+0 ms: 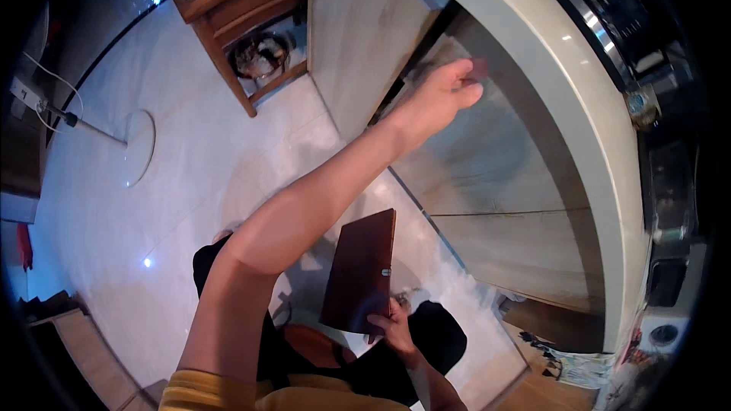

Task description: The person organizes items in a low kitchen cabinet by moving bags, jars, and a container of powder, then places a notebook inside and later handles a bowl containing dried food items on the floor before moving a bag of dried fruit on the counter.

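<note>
My left hand (460, 88) reaches across to the upper right, in front of the pale wood-look cabinet front (485, 165) under the counter. Its thumb and finger pinch a small, blurred reddish thing (480, 70), too unclear to name. Low in the view, my right hand (394, 325) grips the lower edge of a flat, dark reddish-brown rectangular object (362, 274), perhaps a folder or a board. That object is tilted over my lap, and a small light fitting shows on its right edge. My thumb lies across its face.
A curved pale countertop (594, 142) runs down the right, with a stove-like appliance (611, 28) at its upper end. A wooden stand (251, 5) bears a wire basket. On the tiled floor (188, 182) stands a round white base with a pole (140, 145). Cloth hangs lower right.
</note>
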Demonstrator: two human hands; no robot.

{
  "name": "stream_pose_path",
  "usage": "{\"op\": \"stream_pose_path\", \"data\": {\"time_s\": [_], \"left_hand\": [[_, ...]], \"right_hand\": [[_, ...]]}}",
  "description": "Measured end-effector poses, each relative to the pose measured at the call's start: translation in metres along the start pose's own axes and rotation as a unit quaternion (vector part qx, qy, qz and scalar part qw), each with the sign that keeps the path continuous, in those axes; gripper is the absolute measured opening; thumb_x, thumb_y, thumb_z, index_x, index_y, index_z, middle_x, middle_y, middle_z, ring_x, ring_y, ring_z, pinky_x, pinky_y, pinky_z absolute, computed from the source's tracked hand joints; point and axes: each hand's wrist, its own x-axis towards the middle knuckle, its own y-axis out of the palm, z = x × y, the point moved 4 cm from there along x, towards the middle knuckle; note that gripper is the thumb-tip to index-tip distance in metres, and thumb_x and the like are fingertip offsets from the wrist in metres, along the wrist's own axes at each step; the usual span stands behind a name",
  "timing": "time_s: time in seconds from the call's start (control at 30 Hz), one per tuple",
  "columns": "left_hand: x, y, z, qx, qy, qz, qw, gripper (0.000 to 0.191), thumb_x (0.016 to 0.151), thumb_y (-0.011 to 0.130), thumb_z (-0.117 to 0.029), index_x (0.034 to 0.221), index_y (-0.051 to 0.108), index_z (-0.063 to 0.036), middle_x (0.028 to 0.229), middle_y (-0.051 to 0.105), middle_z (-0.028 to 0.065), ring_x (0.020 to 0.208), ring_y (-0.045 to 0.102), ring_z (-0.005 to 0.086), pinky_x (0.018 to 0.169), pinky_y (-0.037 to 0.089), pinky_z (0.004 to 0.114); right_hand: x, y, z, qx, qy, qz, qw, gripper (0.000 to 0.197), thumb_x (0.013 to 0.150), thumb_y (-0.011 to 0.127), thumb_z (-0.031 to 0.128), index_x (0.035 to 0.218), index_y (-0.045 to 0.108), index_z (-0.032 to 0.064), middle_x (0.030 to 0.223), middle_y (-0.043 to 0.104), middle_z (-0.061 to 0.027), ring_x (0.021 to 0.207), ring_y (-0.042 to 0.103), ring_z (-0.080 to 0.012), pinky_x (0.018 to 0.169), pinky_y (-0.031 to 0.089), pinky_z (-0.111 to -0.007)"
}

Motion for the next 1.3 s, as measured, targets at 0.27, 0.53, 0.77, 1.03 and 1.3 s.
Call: {"op": "stream_pose_path", "data": {"time_s": [0.27,0.53,0.77,1.03,1.3], "left_hand": [[-0.041,0.071,0.058,0.066,0.067,0.145,0.985,0.043,0.087,0.052,-0.014,0.127,0.043,-0.0021,0.122,0.052,0.0070,0.109,0.047,0.0146,0.092,0.036,0.027],[-0.025,0.197,0.053,-0.045,0.042,0.154,0.986,0.030,0.086,0.053,-0.015,0.114,0.050,-0.0038,0.107,0.057,0.0066,0.103,0.051,0.0193,0.087,0.040,0.035],[-0.011,0.290,0.058,-0.228,-0.022,0.105,0.968,0.019,0.092,0.045,-0.016,0.104,0.053,-0.0042,0.100,0.057,0.0110,0.094,0.055,0.0244,0.077,0.050,0.043],[-0.035,0.267,0.065,-0.283,-0.005,0.121,0.951,0.032,0.076,0.054,0.012,0.106,0.051,0.0011,0.103,0.055,0.0132,0.095,0.054,0.0260,0.080,0.046,0.037],[-0.077,0.220,0.027,-0.168,-0.099,0.145,0.970,0.021,0.079,0.066,-0.024,0.083,0.054,-0.0068,0.081,0.062,0.0056,0.074,0.061,0.0123,0.044,0.033,0.017]], "right_hand": [[0.017,-0.034,-0.016,0.022,-0.077,0.008,0.997,0.048,0.075,0.053,-0.007,0.120,0.044,0.0062,0.087,0.057,-0.0063,0.057,0.059,-0.0177,0.035,0.048,-0.028],[-0.044,-0.025,-0.018,0.084,-0.176,0.035,0.980,0.048,0.076,0.054,-0.004,0.121,0.042,0.0054,0.092,0.058,-0.0080,0.065,0.060,-0.0179,0.034,0.048,-0.029],[-0.060,-0.056,-0.016,0.141,-0.263,0.064,0.952,0.047,0.076,0.056,-0.002,0.121,0.042,0.0041,0.088,0.060,-0.0081,0.062,0.061,-0.0181,0.033,0.047,-0.029],[-0.057,-0.094,-0.017,0.142,-0.259,-0.054,0.954,0.047,0.075,0.052,-0.006,0.119,0.043,0.0070,0.097,0.059,-0.0108,0.065,0.062,-0.0239,0.032,0.049,-0.032],[-0.047,-0.096,-0.044,0.082,-0.163,-0.099,0.978,0.040,0.076,0.053,-0.004,0.114,0.046,0.0068,0.088,0.060,-0.0110,0.059,0.060,-0.0243,0.030,0.047,-0.033]]}}
